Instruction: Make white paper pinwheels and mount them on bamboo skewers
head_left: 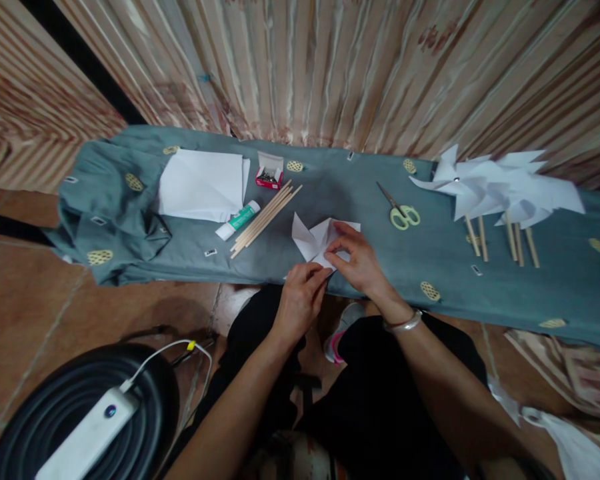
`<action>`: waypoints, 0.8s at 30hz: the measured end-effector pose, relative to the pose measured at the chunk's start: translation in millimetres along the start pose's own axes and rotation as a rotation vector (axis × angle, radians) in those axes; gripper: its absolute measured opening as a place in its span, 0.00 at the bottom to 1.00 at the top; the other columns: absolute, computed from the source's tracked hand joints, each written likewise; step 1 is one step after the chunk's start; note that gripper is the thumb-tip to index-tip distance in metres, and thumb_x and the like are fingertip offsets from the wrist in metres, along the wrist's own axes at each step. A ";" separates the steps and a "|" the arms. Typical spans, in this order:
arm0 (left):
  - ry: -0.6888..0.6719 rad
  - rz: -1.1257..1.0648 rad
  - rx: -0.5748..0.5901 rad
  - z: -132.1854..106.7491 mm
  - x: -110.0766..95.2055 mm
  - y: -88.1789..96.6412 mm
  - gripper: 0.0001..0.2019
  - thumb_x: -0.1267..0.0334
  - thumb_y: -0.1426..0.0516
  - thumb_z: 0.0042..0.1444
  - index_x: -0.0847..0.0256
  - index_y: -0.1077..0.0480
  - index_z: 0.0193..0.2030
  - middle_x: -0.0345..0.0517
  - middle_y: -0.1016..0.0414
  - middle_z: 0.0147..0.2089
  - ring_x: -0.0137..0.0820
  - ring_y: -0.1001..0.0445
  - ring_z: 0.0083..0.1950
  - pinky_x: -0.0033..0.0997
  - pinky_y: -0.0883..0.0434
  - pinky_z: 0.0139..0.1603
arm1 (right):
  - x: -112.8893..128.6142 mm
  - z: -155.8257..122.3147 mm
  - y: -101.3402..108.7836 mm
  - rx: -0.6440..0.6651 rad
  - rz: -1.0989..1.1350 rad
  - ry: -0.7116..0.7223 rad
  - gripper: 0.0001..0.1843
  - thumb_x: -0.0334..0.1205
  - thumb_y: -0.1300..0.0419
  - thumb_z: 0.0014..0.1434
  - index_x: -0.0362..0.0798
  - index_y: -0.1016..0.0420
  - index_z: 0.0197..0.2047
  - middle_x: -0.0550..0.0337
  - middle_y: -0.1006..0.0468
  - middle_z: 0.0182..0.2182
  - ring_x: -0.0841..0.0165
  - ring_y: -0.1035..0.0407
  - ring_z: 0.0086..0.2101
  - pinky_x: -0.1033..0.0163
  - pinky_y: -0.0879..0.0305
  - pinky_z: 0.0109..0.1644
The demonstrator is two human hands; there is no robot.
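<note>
A white paper pinwheel (306,241) lies at the table's front edge, partly folded, with one pointed blade standing up on its left. My left hand (300,298) is closed in a pinch on the paper's near corner. From the right, my right hand (357,259) presses the pinwheel's middle, thumb and fingers closed on the paper. My fingers hide part of the folds. Just left of the pinwheel lie several thin wooden sticks (266,219) and a glue stick (237,221). Scissors (403,215) with pale green handles rest to the right.
A stack of white paper (203,185) and an open red box of small metal pins (269,172) sit at the left. Several finished pinwheels on sticks (505,187) lie at the right. A black round stool (155,413) bears a white power bank (90,437) with a cable.
</note>
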State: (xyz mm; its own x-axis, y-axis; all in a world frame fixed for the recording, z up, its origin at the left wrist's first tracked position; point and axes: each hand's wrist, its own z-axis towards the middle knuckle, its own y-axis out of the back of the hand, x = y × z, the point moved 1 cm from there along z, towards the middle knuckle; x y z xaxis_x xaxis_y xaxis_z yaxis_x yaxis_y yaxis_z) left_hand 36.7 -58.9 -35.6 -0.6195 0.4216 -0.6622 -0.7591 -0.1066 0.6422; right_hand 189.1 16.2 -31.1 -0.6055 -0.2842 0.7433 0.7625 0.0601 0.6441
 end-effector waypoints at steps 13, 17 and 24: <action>0.011 -0.003 -0.005 -0.2 0.0 -1.9 0.12 0.69 0.47 0.63 0.59 0.28 0.51 0.51 0.27 0.48 0.37 0.29 0.49 0.42 0.29 0.50 | 0.1 0.9 -0.8 0.003 -0.031 0.012 0.03 0.34 0.39 0.51 0.53 0.26 0.30 0.56 0.30 0.59 0.55 0.38 0.60 0.44 0.44 0.65; 0.008 -0.003 0.005 0.2 -0.6 -0.7 0.12 0.69 0.47 0.62 0.60 0.28 0.51 0.51 0.26 0.48 0.37 0.30 0.49 0.41 0.29 0.49 | 0.1 1.3 -0.1 0.003 -0.036 0.008 0.03 0.34 0.37 0.51 0.52 0.25 0.30 0.56 0.29 0.59 0.54 0.37 0.59 0.43 0.43 0.64; 0.022 0.003 0.035 0.8 -1.9 0.7 0.12 0.69 0.47 0.62 0.60 0.28 0.50 0.50 0.25 0.47 0.38 0.30 0.48 0.41 0.30 0.49 | 0.5 1.1 -0.7 -0.022 -0.029 0.001 0.03 0.34 0.37 0.50 0.52 0.25 0.30 0.55 0.29 0.59 0.54 0.36 0.58 0.45 0.41 0.64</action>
State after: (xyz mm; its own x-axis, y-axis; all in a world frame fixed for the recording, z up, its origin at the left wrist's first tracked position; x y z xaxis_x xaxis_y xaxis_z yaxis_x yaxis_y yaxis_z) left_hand 37.5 -59.1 -33.6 -0.6260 0.4015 -0.6686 -0.7503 -0.0761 0.6568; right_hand 188.0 17.1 -31.0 -0.6274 -0.2861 0.7242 0.7494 0.0308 0.6614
